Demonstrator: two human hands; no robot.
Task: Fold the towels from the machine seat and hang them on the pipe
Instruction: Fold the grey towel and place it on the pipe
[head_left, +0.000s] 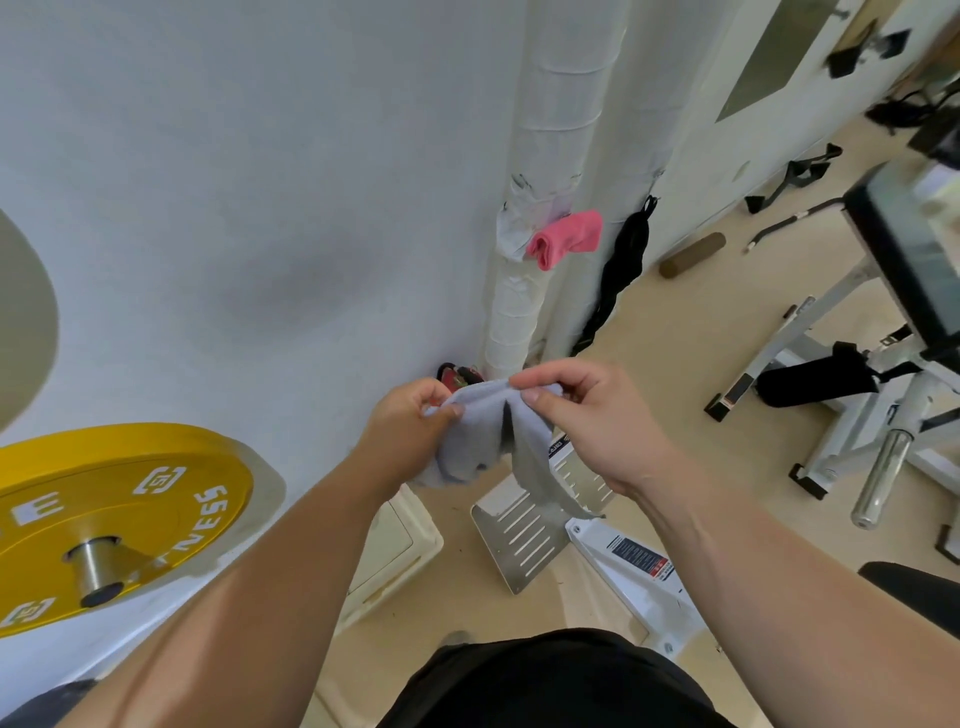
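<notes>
Holding the grey towel (480, 441) up at chest height in front of me, I am partway through folding it. My left hand (410, 431) has its fingers (451, 410) pinched shut on the upper left corner, with loose cloth bunched under the palm. My right hand (587, 415) grips the top edge just beside it, thumb and forefinger closed on the fabric, so the two hands nearly meet. The towel hangs down from that top edge, its long axis running roughly downward and slanting to my right, with one tail trailing toward the metal footplate (524, 535) on the floor below. As I judge it, the fold is not yet neat; next I need to bring the edges together and flatten the halves. Then it goes on the white wrapped pipe (540, 208) ahead, where a pink towel (566, 239) already hangs, well above my hands.
</notes>
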